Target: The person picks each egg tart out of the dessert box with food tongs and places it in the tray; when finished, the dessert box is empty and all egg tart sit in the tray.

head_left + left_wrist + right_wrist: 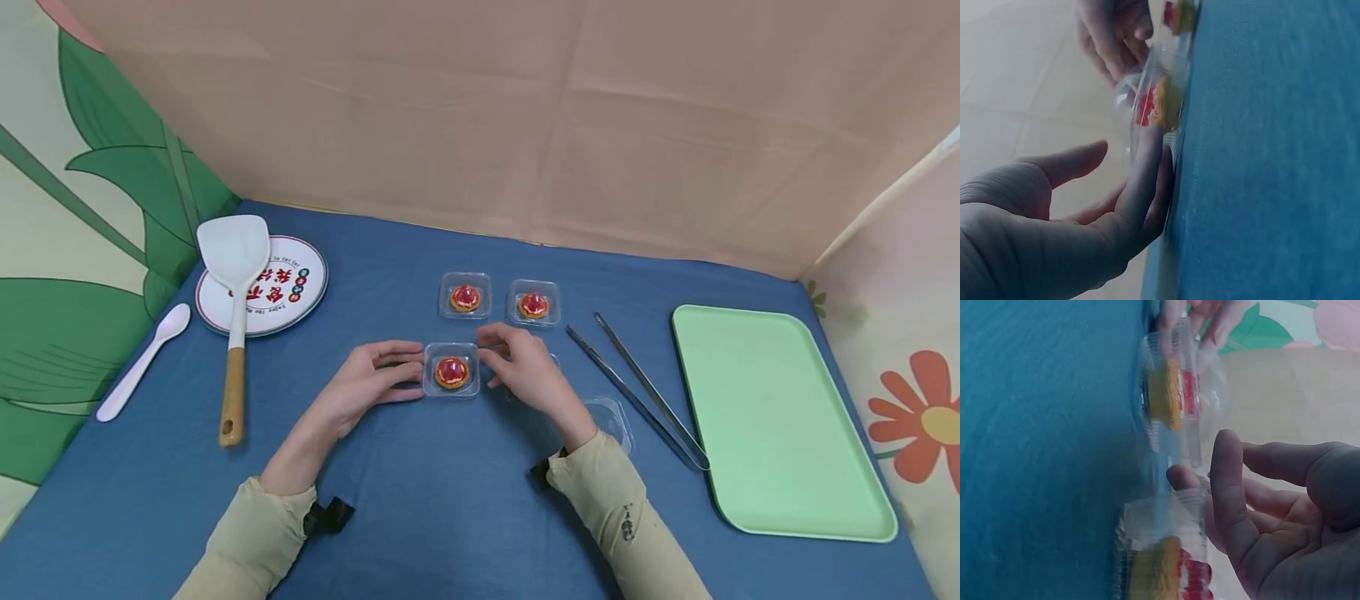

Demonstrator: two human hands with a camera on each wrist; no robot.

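A small clear plastic box (pixel 452 348) with a red-topped tart (pixel 452 373) inside stands between my hands. My left hand (pixel 371 375) touches its left side with the fingers extended; the left wrist view shows a fingertip at the box wall, under a domed clear lid (pixel 1124 100). On the other side, my right hand (pixel 525 367) hovers by the box's right edge, fingers loosely bent and holding nothing. Partly hidden beneath that hand is another clear box (pixel 555 360); the right wrist view shows a tart (pixel 1154 572) in a near box.
Two more boxed tarts, left (pixel 465 298) and right (pixel 533 305), stand behind. An empty-looking clear container (pixel 611 421) lies by the right wrist. Metal tongs (pixel 637 392) and a green tray (pixel 780 417) lie right; plates (pixel 300 287), a white spatula (pixel 236 250) and a spoon (pixel 142 364) left.
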